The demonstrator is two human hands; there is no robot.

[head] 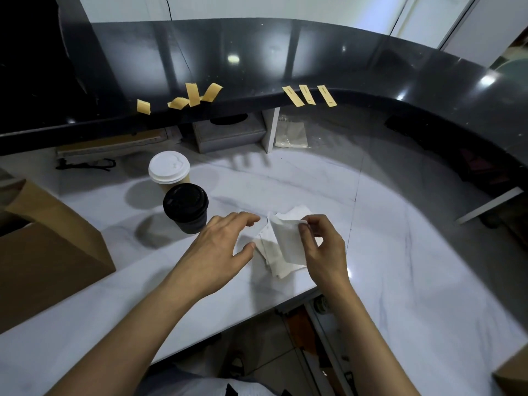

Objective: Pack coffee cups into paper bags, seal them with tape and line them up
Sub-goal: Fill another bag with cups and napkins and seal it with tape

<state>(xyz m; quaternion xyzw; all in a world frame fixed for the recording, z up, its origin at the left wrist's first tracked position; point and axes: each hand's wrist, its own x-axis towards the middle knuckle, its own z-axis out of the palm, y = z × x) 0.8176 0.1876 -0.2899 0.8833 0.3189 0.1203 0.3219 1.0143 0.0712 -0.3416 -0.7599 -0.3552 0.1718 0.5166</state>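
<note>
Right hand [323, 247] fingers pinch thin white paper napkins [281, 247]; left hand [220, 247] fingers spread wide, black-lidded paper cup [185, 208] at ten o'clock.

Bare forearms, no sleeves; light-coloured garment [200, 385] at the torso.

café service counter [285, 67], takeaway cups [169, 168]

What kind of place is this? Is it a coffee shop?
Probably yes, the serving side of a café counter. Two lidded takeaway cups, one white-lidded and one black, stand on the worktop, a paper bag waits at the left, and tape strips hang ready along the raised dark ledge.
</note>
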